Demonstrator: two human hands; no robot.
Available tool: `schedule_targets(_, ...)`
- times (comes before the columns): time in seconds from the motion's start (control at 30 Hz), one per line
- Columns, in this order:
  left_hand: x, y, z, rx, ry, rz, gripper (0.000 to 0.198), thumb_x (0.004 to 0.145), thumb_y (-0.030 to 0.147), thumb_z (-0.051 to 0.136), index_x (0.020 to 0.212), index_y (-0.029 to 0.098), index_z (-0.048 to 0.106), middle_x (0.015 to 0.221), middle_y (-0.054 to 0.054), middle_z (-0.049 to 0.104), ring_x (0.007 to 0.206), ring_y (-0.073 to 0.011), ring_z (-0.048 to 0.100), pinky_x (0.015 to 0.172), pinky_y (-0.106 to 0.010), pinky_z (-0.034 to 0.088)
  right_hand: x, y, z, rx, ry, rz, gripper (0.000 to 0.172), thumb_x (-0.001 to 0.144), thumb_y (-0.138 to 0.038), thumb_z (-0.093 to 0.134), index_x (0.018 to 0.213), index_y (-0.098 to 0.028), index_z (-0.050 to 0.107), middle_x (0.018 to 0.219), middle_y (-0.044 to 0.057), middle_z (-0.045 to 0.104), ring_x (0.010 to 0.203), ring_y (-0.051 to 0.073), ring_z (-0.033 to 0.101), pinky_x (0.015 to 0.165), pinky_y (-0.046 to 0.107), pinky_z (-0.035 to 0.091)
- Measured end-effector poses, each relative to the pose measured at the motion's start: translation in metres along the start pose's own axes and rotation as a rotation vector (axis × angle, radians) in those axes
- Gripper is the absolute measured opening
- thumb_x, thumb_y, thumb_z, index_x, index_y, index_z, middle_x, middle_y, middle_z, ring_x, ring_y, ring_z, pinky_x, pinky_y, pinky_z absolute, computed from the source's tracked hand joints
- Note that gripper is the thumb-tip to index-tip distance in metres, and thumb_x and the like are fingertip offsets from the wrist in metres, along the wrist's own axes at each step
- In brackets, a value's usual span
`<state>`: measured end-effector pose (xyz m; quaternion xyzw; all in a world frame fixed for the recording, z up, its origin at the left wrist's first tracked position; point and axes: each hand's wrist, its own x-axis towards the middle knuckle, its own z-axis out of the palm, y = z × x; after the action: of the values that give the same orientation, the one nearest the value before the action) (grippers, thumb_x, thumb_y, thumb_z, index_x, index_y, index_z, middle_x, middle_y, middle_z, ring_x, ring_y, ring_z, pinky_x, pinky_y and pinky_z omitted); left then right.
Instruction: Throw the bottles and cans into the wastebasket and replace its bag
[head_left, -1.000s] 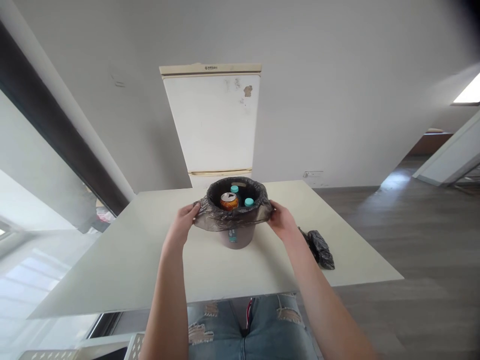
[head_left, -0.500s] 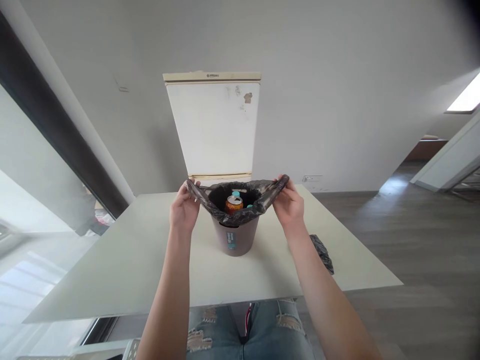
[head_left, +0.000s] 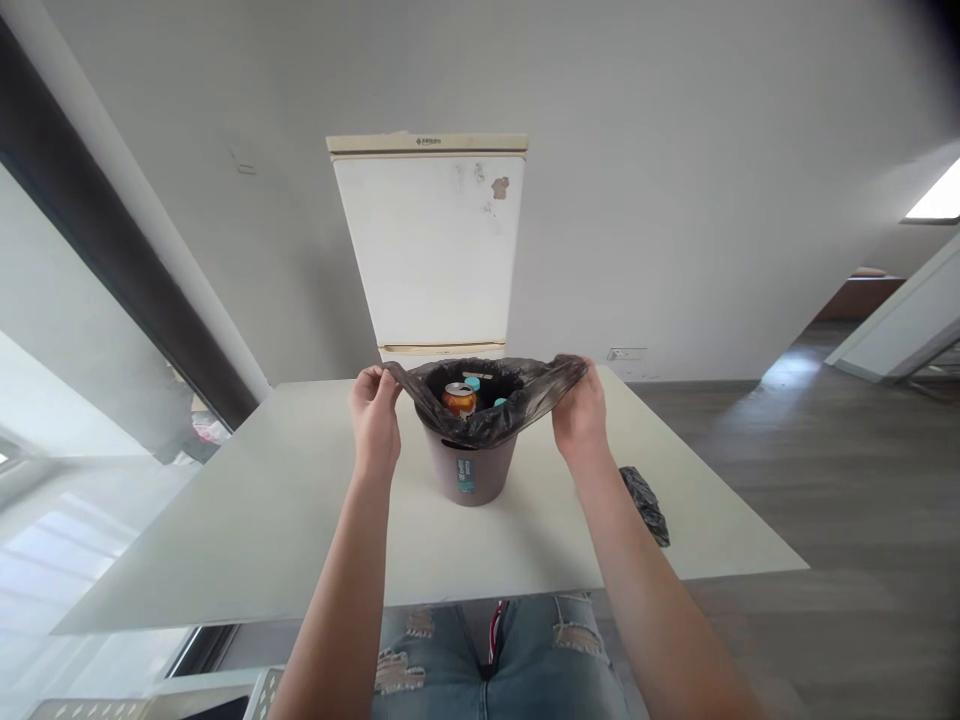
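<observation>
Black bin liner (head_left: 484, 432) sits mid-frame, its mouth over the grey bin (head_left: 491, 475). We judge it partway: sides drawn out past the rim, body and orange can (head_left: 460, 402) inside. It spans between our left hand (head_left: 377, 420), pinching one edge, and right hand (head_left: 581, 412), gripping the other, fingertips partly hidden.

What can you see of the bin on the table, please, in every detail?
The bin is greyish-mauve, looks like plastic, and narrows toward its base. Its front bears a teal label below a dark slot. It stands upright on the pale table. A thin black bag lines it, draping over its rim; the left hand and right hand hold the bag's edge.
</observation>
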<state>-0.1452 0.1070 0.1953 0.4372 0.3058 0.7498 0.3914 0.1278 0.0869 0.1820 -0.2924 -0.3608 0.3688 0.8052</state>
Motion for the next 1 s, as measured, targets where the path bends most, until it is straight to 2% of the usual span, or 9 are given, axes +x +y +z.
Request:
schedule_targets(0.13,-0.011,0.016,0.004,0.139,-0.100,0.199,0.039,0.084,0.034,0.085,0.113,0.032,0.060,0.128,-0.005,0.061,0.121,-0.0207,0.059,0.092,-0.028,0.051,-0.003,-0.012,0.000,-0.038,-0.104,-0.199,0.045,0.077,-0.049,0.089,0.108,-0.034,0.059,0.122,0.001,0.065,0.105,0.020,0.062,0.085,0.032,0.053)
schedule_targets(0.2,-0.013,0.021,0.008,0.251,-0.189,0.247,0.022,0.089,0.040,0.080,0.102,0.028,0.067,0.121,-0.007,0.063,0.116,-0.0229,0.060,0.091,-0.030,0.050,-0.002,-0.015,0.001,-0.089,-0.186,-0.155,0.038,0.077,-0.045,0.089,0.103,-0.032,0.065,0.101,0.001,0.065,0.089,0.020,0.060,0.077,0.032,0.051)
schedule_targets(0.27,-0.011,0.022,0.011,0.299,-0.202,0.256,0.027,0.095,0.048,0.071,0.083,0.023,0.068,0.103,-0.007,0.064,0.100,-0.0223,0.061,0.086,-0.032,0.049,0.000,-0.019,0.004,-0.088,-0.224,-0.089,0.026,0.081,-0.045,0.085,0.090,-0.028,0.068,0.089,0.001,0.060,0.078,0.019,0.055,0.071,0.033,0.048)
schedule_targets(0.43,0.013,0.017,0.018,0.136,-0.001,0.162,0.042,0.102,0.046,0.059,0.067,0.022,0.054,0.071,-0.001,0.049,0.067,-0.0155,0.046,0.066,-0.029,0.041,0.016,-0.020,0.017,-0.025,-0.080,-0.022,0.021,0.093,-0.043,0.069,0.084,-0.026,0.061,0.091,0.001,0.060,0.081,0.017,0.055,0.073,0.030,0.046)
schedule_targets(0.57,0.033,0.004,0.010,0.106,0.099,0.067,0.051,0.098,0.044,0.064,0.065,0.024,0.030,0.065,0.004,0.027,0.058,-0.0129,0.031,0.059,-0.028,0.033,0.034,-0.006,0.013,-0.075,0.049,0.037,0.034,0.091,-0.044,0.069,0.076,-0.025,0.045,0.075,-0.003,0.050,0.073,0.016,0.050,0.067,0.028,0.043)
schedule_targets(0.73,0.044,-0.030,-0.021,0.145,0.272,-0.081,0.043,0.092,0.056,0.062,0.075,0.024,0.040,0.073,0.004,0.046,0.069,-0.0119,0.047,0.067,-0.024,0.040,0.041,0.021,-0.020,-0.149,0.176,0.123,0.023,0.085,-0.043,0.066,0.080,-0.026,0.051,0.078,-0.004,0.052,0.072,0.016,0.049,0.065,0.026,0.042)
schedule_targets(0.8,0.044,-0.042,-0.035,0.132,0.301,-0.197,0.042,0.093,0.062,0.055,0.079,0.025,0.044,0.077,0.002,0.053,0.073,-0.0132,0.056,0.073,-0.026,0.045,0.040,0.029,-0.035,-0.173,0.209,0.246,0.023,0.088,-0.051,0.060,0.089,-0.029,0.055,0.083,-0.002,0.057,0.076,0.017,0.054,0.066,0.028,0.045)
schedule_targets(0.87,0.043,-0.051,-0.043,0.139,0.255,-0.319,0.046,0.092,0.069,0.054,0.081,0.024,0.049,0.077,-0.003,0.059,0.073,-0.0174,0.062,0.073,-0.031,0.050,0.039,0.034,-0.047,-0.198,0.098,0.514,0.042,0.091,-0.069,0.050,0.094,-0.028,0.056,0.086,0.003,0.062,0.078,0.021,0.059,0.064,0.032,0.048)
schedule_targets(1.0,0.045,-0.054,-0.042,0.012,-0.068,-0.691,0.055,0.085,0.075,0.062,0.088,0.020,0.065,0.080,-0.015,0.069,0.073,-0.0275,0.069,0.070,-0.042,0.058,0.041,0.035,-0.048,-0.077,-0.247,0.904,0.071,0.086,-0.090,0.039,0.094,-0.024,0.060,0.085,0.011,0.065,0.072,0.025,0.062,0.057,0.037,0.051)
